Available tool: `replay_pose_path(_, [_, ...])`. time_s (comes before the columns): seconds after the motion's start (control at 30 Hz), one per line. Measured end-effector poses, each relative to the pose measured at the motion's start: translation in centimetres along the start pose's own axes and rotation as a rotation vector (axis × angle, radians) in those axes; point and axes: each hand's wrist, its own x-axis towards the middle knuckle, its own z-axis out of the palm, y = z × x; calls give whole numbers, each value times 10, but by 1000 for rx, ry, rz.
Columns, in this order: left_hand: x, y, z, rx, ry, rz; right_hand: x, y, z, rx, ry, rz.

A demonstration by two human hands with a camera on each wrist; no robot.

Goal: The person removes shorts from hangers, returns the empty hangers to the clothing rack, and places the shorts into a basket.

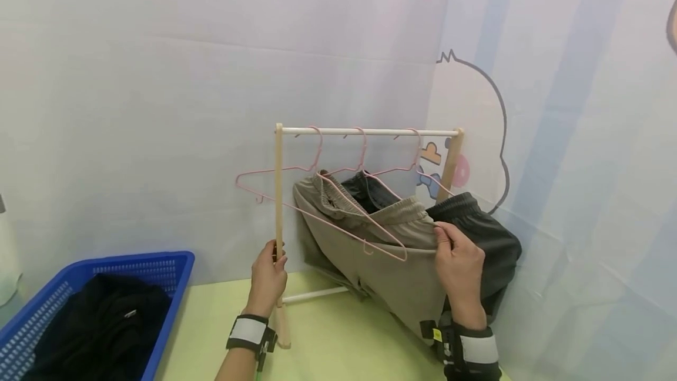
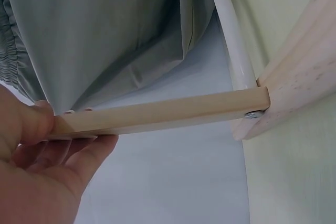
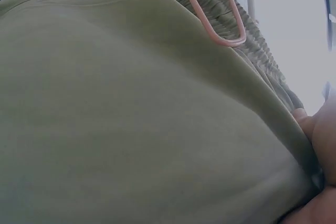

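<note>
My left hand (image 1: 268,278) grips the wooden post (image 1: 279,193) of a small clothes rack, fingers wrapped around it. In the left wrist view the thumb and fingers (image 2: 84,161) hold this post above its foot. With thumb and finger, my right hand (image 1: 459,266) pinches the waistband edge of khaki elastic-waist pants (image 1: 391,275) on the rack. The front pink hanger (image 1: 319,149) crosses before the pants, its right corner over the cloth. Behind it, a second pink hanger (image 1: 364,149) slopes down into the khaki waistband.
Dark pants (image 1: 492,246) hang behind the khaki ones, near a third pink hanger (image 1: 419,146). A white rail (image 1: 386,132) carries the hangers. At the left, a blue basket (image 1: 182,269) contains black clothing (image 1: 100,328). The rack stands on a yellow-green table (image 1: 217,322) against curtains.
</note>
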Motion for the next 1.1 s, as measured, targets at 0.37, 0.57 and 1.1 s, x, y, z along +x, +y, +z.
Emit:
replay_pose_path(0.37, [-1, 5, -1, 4, 6, -2, -2, -10, 3, 51, 189, 57])
replay_pose_path(0.57, [-2, 5, -3, 2, -6, -17, -1, -13, -6, 64, 244, 64])
replay_pose_path(1.1, [-1, 1, -2, 13, -9, -6, -6, 25, -33, 70, 47, 257])
